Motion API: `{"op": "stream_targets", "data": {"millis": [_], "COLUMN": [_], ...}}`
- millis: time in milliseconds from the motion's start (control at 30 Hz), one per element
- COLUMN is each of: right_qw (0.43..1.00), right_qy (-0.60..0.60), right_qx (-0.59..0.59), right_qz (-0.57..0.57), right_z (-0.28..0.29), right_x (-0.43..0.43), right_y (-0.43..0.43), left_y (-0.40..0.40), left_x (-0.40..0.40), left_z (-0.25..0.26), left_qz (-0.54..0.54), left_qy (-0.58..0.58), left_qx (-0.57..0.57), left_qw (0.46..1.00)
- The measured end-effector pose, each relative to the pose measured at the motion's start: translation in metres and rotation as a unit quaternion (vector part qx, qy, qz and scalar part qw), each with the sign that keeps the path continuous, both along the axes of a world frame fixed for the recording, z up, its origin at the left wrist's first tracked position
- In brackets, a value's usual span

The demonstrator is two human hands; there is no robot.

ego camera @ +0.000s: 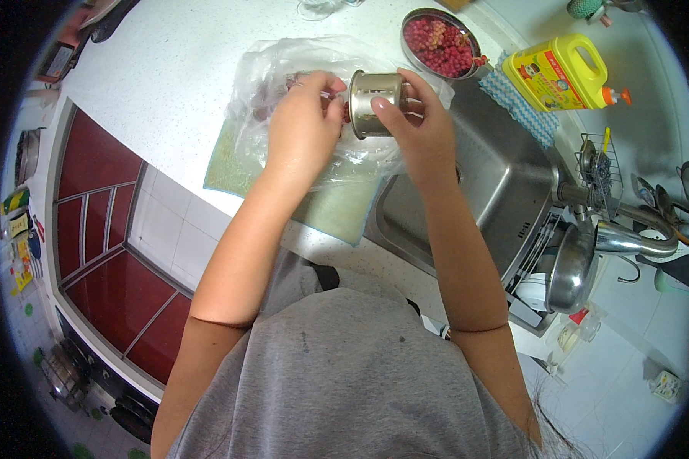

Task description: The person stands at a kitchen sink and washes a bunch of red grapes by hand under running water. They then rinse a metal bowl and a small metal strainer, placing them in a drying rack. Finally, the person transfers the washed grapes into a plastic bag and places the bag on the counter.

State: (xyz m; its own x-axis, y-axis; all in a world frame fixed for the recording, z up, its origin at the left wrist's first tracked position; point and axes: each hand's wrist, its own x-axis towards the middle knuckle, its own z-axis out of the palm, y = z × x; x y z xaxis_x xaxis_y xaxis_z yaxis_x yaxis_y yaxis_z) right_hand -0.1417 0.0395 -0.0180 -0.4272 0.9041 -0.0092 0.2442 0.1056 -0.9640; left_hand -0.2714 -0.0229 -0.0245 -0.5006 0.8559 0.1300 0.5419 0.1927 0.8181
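My right hand (pixel 422 123) grips a small metal cup (pixel 373 106), tilted on its side with its rim towards my left hand. Close to that rim, my left hand (pixel 307 123) has its thumb and fingers bent around small dark red pieces, too hidden to name. Beneath both hands a clear plastic bag (pixel 258 63) lies spread on the counter, with reddish contents partly covered by my left hand. A green cloth (pixel 336 215) lies under the bag. Beyond my right hand stands a round metal bowl (pixel 405 43) of small red berries in clusters.
The stainless steel sink (pixel 494 189) lies right of the bag, with a metal faucet (pixel 631 238) and a pan (pixel 574 269) by it. A yellow detergent jug (pixel 557 72) rests on a blue-white cloth (pixel 519 106) behind the sink. A clear glass (pixel 316 8) is at the far edge.
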Motion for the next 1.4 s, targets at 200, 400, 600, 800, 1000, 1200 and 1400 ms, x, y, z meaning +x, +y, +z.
{"op": "stream_targets", "data": {"millis": [200, 400, 600, 800, 1000, 1200, 1400], "right_qw": [0.993, 0.962, 0.941, 0.943, 0.936, 0.923, 0.928], "right_qy": [-0.052, -0.12, -0.131, -0.134, -0.141, -0.153, -0.159], "right_qx": [0.105, 0.244, 0.312, 0.302, 0.321, 0.352, 0.336], "right_qz": [-0.004, -0.006, -0.025, -0.032, -0.02, -0.028, -0.036], "right_z": [-0.004, -0.002, -0.001, 0.0, -0.001, 0.002, -0.002], "right_x": [0.001, 0.004, 0.006, 0.008, 0.01, 0.011, 0.015], "right_y": [0.001, 0.001, 0.001, 0.0, 0.001, 0.0, 0.004], "left_y": [-0.001, 0.002, 0.007, 0.006, 0.006, 0.009, 0.009], "left_x": [0.008, 0.006, 0.009, 0.009, 0.009, 0.008, 0.011], "left_z": [0.015, 0.013, 0.013, 0.015, 0.014, 0.015, 0.026], "left_qz": [-0.013, -0.033, -0.027, -0.035, -0.059, -0.079, -0.033], "left_qy": [-0.026, 0.097, 0.103, 0.022, 0.095, 0.133, 0.022], "left_qx": [0.106, 0.089, 0.079, 0.069, 0.054, 0.072, 0.068], "left_qw": [0.994, 0.991, 0.991, 0.997, 0.992, 0.985, 0.997]}}
